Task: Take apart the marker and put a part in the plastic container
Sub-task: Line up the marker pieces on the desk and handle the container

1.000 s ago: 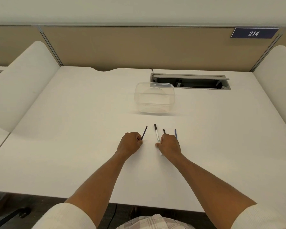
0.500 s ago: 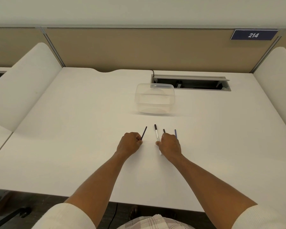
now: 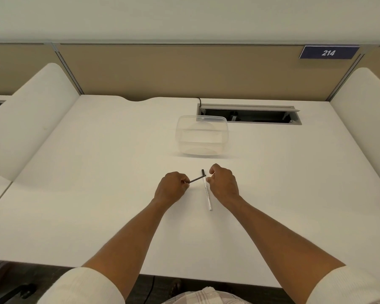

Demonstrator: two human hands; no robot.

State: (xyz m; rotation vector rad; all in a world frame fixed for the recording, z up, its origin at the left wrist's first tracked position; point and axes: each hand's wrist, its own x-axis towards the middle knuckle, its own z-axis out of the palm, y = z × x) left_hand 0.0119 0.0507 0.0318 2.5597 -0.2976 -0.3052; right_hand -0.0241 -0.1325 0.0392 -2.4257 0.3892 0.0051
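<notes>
A white marker with a black cap (image 3: 207, 193) lies on the white desk, cap end pointing away from me. My right hand (image 3: 225, 185) is curled beside it, its fingertips pinching the barrel just below the cap. In my left hand (image 3: 171, 190) I grip a thin dark rod (image 3: 196, 179); its free end points right and touches the marker near the cap. The clear plastic container (image 3: 180, 137) stands open and empty on the desk beyond both hands. The two other pens seen earlier by my right hand are hidden.
A cable hatch (image 3: 249, 114) is sunk open in the desk (image 3: 97, 172) behind the container, at the back right. Rounded white dividers rise at the left (image 3: 31, 115) and right (image 3: 369, 110). A tan partition closes the far side.
My left hand has swung the dark rod from pointing away to pointing right, against the marker. My right hand moved forward and closed onto the marker near its cap; the other pen tips are out of sight.
</notes>
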